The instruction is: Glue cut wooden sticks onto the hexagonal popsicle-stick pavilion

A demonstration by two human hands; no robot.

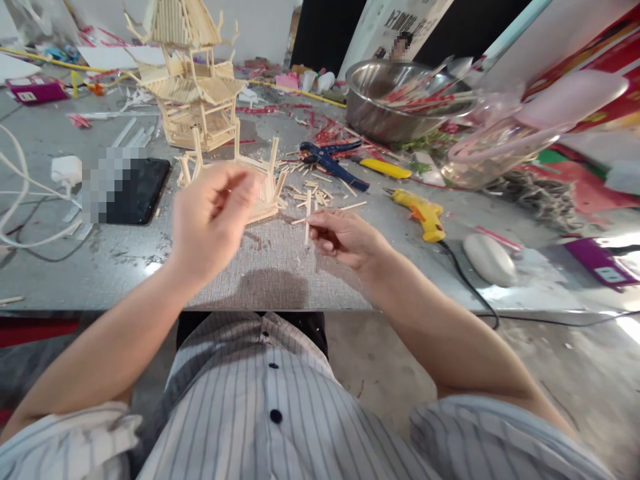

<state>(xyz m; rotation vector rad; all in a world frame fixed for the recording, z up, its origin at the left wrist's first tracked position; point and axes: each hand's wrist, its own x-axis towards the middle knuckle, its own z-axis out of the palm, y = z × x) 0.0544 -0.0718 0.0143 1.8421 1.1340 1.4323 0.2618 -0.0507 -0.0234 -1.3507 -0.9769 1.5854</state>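
Note:
Between the thumb and fingers of my right hand (350,240) a thin wooden stick (308,200) is pinched, held roughly upright over the table. My left hand (205,223) is curled, thumb against fingers, slightly smeared by motion; whatever it may hold is hidden. Behind that hand stands a low frame of wooden sticks (274,160) with several upright posts, partly covered by the hand. Short cut sticks (317,195) lie loose just beyond my right hand. Farther back rises a tiered pagoda model (197,93) built from the same pale sticks.
Right of centre lie blue-handled pliers (333,165), a yellow utility knife (385,167) and a yellow glue gun (419,212) with a black cord. A steel basin (373,100) stands behind them. At left are a black phone (145,190) and a white charger (67,171).

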